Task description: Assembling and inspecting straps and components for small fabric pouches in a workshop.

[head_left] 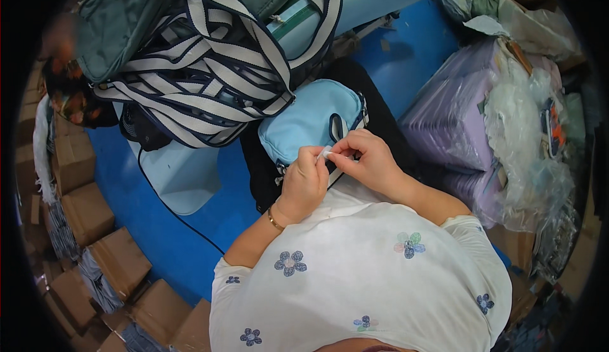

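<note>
On my lap lies a light blue zip bag (309, 112), with a navy and white strap loop (336, 126) at its right side. Just in front of the bag's near edge, my two hands meet with bent fingers. A small white piece (326, 152) shows between their fingertips; it is too small to name for certain. My left hand (303, 177) closes on it from the left, thumb and finger pressed together. From the right, my right hand (368, 160) pinches the same piece.
A heap of navy-and-white striped straps (209, 66) and dark green bags (127, 25) lies at the far left. Purple wrapped goods (453, 104) under clear plastic (520, 123) stand at right. Cardboard boxes (120, 260) line the left side; a black cable (171, 209) crosses the blue floor (124, 180).
</note>
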Demonstrator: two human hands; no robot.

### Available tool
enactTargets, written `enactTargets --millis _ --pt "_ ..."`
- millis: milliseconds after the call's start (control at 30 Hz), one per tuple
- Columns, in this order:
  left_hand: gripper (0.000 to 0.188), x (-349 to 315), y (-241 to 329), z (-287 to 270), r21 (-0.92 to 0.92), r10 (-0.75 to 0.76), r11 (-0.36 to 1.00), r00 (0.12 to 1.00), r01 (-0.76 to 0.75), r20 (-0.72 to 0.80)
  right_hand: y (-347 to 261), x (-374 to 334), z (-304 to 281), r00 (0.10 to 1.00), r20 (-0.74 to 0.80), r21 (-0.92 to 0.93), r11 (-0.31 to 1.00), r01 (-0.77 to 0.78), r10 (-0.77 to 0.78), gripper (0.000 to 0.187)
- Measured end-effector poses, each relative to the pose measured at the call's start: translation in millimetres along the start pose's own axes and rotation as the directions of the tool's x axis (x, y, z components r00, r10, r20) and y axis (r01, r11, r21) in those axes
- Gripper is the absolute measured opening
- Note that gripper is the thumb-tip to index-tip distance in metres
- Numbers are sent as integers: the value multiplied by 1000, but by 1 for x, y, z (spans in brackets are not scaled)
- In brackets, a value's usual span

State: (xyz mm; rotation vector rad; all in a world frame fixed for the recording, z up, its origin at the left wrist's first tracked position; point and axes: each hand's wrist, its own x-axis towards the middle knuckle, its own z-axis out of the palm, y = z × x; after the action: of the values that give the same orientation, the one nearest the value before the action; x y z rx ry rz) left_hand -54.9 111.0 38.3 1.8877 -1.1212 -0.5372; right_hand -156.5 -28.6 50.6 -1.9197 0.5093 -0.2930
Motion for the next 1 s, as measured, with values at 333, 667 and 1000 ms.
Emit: enactTargets --millis 333,667,1000 --pt "21 -5 3 6 129 132 983 991 -130 -9 6 -1 -4 912 246 338 853 -397 327 15" --pt "32 2 2 5 243 453 864 891 -441 7 16 -2 -4 852 332 479 705 -522 405 18" --pt "15 -2 10 -2 -264 -79 963 990 45 -120 9 -4 -3 865 366 450 748 -487 343 16"
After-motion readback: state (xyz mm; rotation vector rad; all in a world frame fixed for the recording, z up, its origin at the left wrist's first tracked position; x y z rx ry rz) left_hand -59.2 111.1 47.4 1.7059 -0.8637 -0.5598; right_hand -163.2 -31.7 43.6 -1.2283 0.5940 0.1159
